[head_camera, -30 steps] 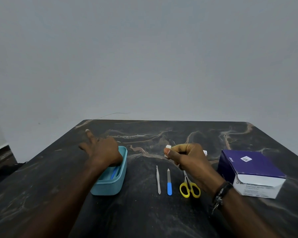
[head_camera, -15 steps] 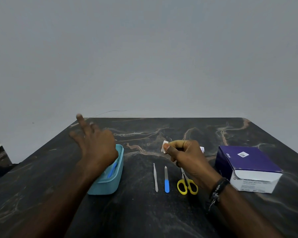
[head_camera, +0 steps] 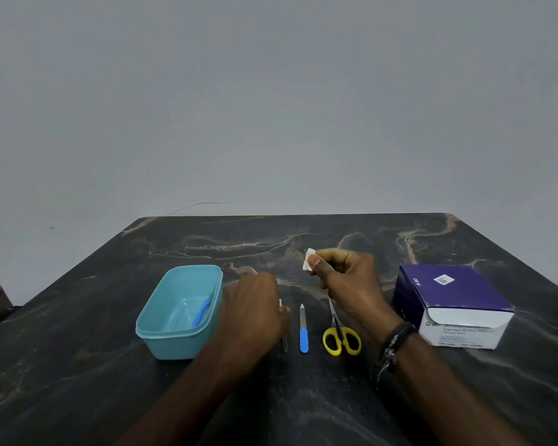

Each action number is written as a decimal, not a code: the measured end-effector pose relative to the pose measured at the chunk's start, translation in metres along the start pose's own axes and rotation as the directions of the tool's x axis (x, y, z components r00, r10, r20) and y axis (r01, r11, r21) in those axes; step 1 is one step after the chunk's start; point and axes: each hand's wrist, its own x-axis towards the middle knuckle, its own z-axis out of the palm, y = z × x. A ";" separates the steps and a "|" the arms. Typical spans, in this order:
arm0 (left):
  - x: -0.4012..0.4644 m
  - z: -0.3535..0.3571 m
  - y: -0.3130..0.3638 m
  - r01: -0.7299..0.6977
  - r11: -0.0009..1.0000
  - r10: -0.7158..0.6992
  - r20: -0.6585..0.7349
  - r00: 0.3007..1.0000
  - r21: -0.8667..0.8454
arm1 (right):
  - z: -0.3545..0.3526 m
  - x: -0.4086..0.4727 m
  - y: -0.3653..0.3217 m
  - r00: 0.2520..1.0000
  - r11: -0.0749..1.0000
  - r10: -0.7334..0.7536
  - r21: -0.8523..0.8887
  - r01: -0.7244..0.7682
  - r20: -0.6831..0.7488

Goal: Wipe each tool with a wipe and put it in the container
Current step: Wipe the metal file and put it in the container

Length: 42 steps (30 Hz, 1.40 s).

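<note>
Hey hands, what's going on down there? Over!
Left hand over the silver tool, grip hidden. Right hand pinches the wipe. One blue tool in the container; nail file and scissors waiting. Nothing blocking.

The person has 2 bare arms, and both come in from the bottom edge. No sleeves cover the parts that show. The left hand (head_camera: 255,312) wears nothing: no ring, no band, no glove. It looks a bit blurry. The right hand (head_camera: 347,280) is bare too. Just behind it, on the wrist, sits a dark bracelet (head_camera: 395,344). The bracelet looks like a few thin black bands side by side, with some small pale bits hanging from it. The thumbnail on the right hand looks short.
</note>
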 end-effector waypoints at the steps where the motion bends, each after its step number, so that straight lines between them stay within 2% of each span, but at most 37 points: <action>1: 0.001 0.002 0.000 0.000 1.000 0.000 0.009 1.000 0.022 | 0.000 0.000 0.000 1.000 1.000 0.004 0.007 -0.004 -0.007; 9: 0.008 -0.001 0.005 -0.024 0.998 0.017 0.114 0.993 0.062 | 0.000 -0.001 0.000 0.999 0.999 0.031 0.008 -0.031 -0.017; 12: 0.015 -0.001 0.005 -0.044 0.999 0.044 -0.016 0.999 -0.021 | 0.000 -0.001 0.000 0.998 0.999 0.033 0.006 -0.033 -0.047; 14: 0.020 0.000 0.009 -0.110 0.979 0.084 -0.149 0.985 -0.174 | -0.001 0.001 0.001 0.994 1.000 0.024 0.018 -0.022 -0.108; 15: 0.023 0.001 0.012 -0.167 0.936 0.106 -0.204 0.973 -0.310 | -0.001 0.002 0.002 0.989 1.000 0.017 0.028 -0.014 -0.145; 17: 0.029 0.003 0.020 -0.232 0.759 0.096 -0.248 0.964 -0.609 | -0.002 0.003 0.002 0.978 0.999 0.004 0.040 0.005 -0.208; 19: 0.033 0.009 0.025 -0.239 0.601 0.066 -0.250 0.966 -0.763 | -0.003 0.002 0.001 0.972 0.999 -0.005 0.051 0.017 -0.234; 20: 0.034 0.013 0.026 -0.253 0.562 0.060 -0.267 0.962 -0.787 | -0.004 0.002 0.001 0.972 0.998 -0.002 0.059 0.016 -0.233; 23: 0.035 0.026 0.025 -0.314 0.519 0.059 -0.333 0.941 -0.795 | -0.004 0.000 0.000 0.979 0.997 0.020 0.082 -0.003 -0.203; 32: 0.034 0.035 0.014 -0.409 0.492 0.043 -0.448 0.893 -0.769 | 0.001 -0.003 0.000 0.990 0.987 0.061 0.152 -0.041 -0.126; 42: 0.032 0.036 0.011 -0.392 0.480 0.011 -0.441 0.898 -0.785 | 0.001 -0.004 -0.002 0.992 0.989 0.065 0.139 -0.050 -0.106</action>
